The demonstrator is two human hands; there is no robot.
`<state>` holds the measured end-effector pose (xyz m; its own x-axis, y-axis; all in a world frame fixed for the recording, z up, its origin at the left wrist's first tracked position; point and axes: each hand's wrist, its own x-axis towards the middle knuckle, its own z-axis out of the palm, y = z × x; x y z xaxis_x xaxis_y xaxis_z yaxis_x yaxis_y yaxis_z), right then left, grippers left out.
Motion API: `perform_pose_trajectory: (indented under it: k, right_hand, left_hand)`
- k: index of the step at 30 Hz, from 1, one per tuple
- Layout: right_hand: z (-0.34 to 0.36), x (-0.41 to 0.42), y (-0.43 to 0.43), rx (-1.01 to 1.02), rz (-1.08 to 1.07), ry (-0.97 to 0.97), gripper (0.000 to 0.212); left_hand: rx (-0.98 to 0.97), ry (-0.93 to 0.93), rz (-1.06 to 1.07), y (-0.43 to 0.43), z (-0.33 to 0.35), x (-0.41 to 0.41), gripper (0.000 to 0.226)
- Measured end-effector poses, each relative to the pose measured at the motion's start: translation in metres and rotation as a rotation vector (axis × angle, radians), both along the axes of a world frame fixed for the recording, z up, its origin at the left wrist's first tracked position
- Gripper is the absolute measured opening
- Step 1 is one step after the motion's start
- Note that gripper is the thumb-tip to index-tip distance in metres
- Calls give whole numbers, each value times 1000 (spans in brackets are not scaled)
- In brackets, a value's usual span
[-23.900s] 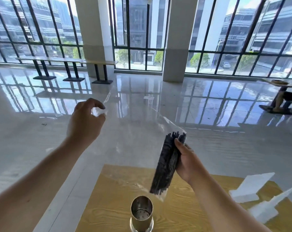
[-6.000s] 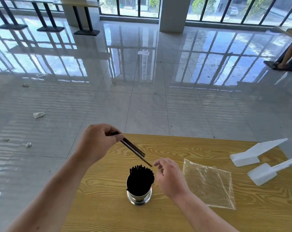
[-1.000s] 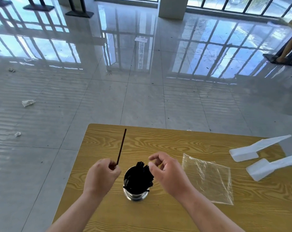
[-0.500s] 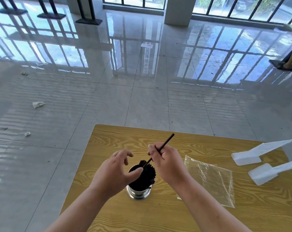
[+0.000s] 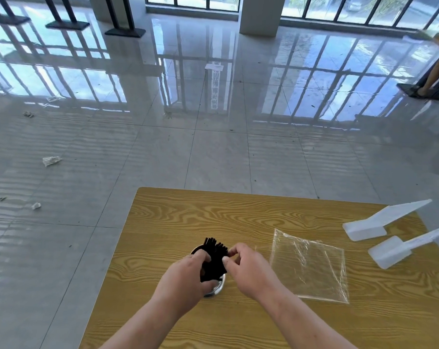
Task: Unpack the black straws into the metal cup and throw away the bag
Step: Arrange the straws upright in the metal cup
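The metal cup [image 5: 217, 289] stands on the wooden table [image 5: 213, 215], near its front left. A bundle of black straws [image 5: 214, 249] fills it and sticks out above the rim. My left hand [image 5: 185, 278] wraps the cup's left side, fingers over the rim against the straws and thumb low on the wall. My right hand [image 5: 250, 272] is on the cup's right, thumb and forefinger pinched against the straw tops. The clear plastic bag [image 5: 310, 269] lies flat and empty on the table, right of my right hand.
Two white foam pieces [image 5: 379, 221] [image 5: 402, 248] lie at the table's right edge. The table's left edge drops to a glossy tiled floor with scraps of crumpled paper [image 5: 51, 160]. A seated person's legs [image 5: 432, 79] show far right.
The single straw in my right hand half a second ago now stands in the cup with the rest. My left hand has closed around the cup. The bag has not moved.
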<state>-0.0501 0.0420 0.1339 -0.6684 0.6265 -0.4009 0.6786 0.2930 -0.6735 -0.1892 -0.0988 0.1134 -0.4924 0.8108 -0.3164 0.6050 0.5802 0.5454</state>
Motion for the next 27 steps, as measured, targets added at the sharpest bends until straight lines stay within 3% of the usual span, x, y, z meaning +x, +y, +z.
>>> perform_pose_trajectory:
  k: [9,19,27]
  right_hand:
    - [-5,-4,-8,-200,10,61,18]
    - [-5,-3,4,-138,-25,97,13]
    - [4,-7,12,-101,-79,175,18]
  left_hand:
    - [8,98,-80,16,-6,6,22]
    - [59,224,-154,21,15,-14,12]
    - [148,247,-112,28,82,-37,4]
